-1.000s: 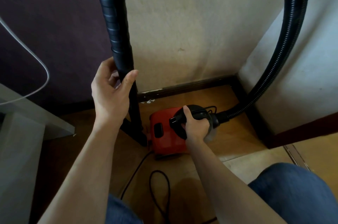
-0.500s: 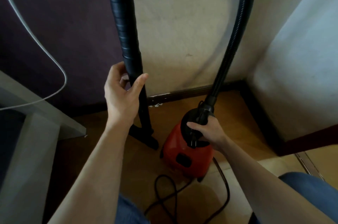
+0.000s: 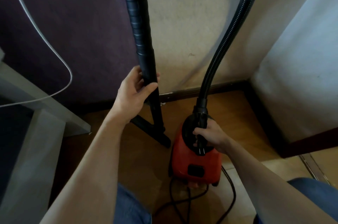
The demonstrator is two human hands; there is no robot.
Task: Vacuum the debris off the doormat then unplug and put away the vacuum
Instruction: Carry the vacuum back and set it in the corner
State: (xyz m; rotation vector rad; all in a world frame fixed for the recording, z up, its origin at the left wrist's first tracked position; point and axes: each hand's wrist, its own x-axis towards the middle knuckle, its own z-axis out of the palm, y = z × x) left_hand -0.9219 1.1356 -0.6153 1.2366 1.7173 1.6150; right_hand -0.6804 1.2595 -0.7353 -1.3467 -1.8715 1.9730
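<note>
A small red vacuum (image 3: 196, 167) with a black top stands on the wooden floor in a wall corner. My right hand (image 3: 212, 136) is closed over its black top handle, together with the plug whose two prongs stick out below my fingers. A ribbed black hose (image 3: 228, 35) rises from the vacuum's top and arcs out of view. My left hand (image 3: 134, 92) grips the black wand (image 3: 141, 37), held nearly upright, with its floor nozzle (image 3: 155, 132) resting on the floor left of the vacuum. The black power cord (image 3: 184, 203) lies looped in front of the vacuum. No doormat is in view.
A pale wall (image 3: 182, 31) and dark skirting (image 3: 219, 88) close the corner behind. A white wall panel (image 3: 300, 59) stands to the right. A grey table (image 3: 36, 132) with a white cable (image 3: 54, 40) hanging over it stands at the left. My jeans-clad knees (image 3: 311, 200) are low in view.
The vacuum has been turned from lying with its hose pointing right to standing with the hose straight up. My right hand stayed on its top. The wand shifted slightly right.
</note>
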